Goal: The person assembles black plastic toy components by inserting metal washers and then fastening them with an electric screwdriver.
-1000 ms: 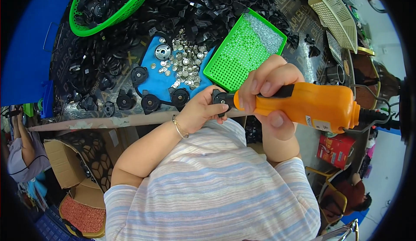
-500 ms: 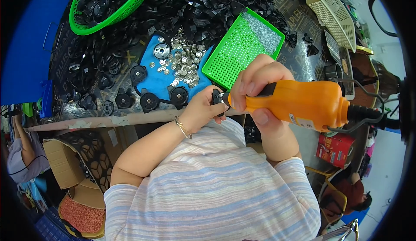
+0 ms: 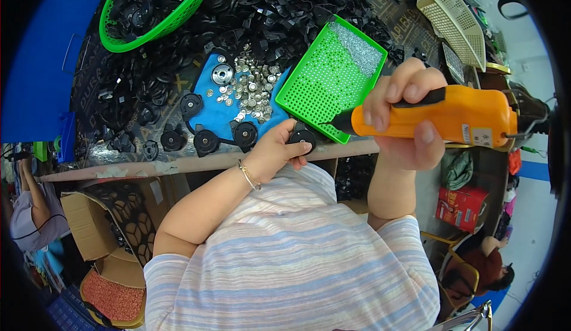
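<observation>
My left hand (image 3: 272, 151) pinches a round black plastic part (image 3: 303, 136) at the table's front edge, its flat disc side showing. In my right hand (image 3: 411, 152) is an orange electric screwdriver (image 3: 461, 115), its dark tip pointing left over the near corner of the green tray (image 3: 309, 75). The tip is apart from the black part. Silver screws (image 3: 360, 48) are heaped at the tray's far right end. Small silver metal caps (image 3: 256, 90) lie scattered on a blue mat (image 3: 205, 111), beside a larger metal disc (image 3: 222, 74).
Several round black parts (image 3: 206, 142) line the mat's near edge. A big pile of black plastic pieces (image 3: 262, 16) covers the back. A green basket (image 3: 122, 46) stands far left, a beige basket (image 3: 452, 19) far right. Cardboard boxes (image 3: 83, 224) sit below the table. Two other people are at the sides.
My right hand has moved right with the screwdriver, drawing its tip away from the black part. My left hand stays nearly in place, and the part's disc face now shows.
</observation>
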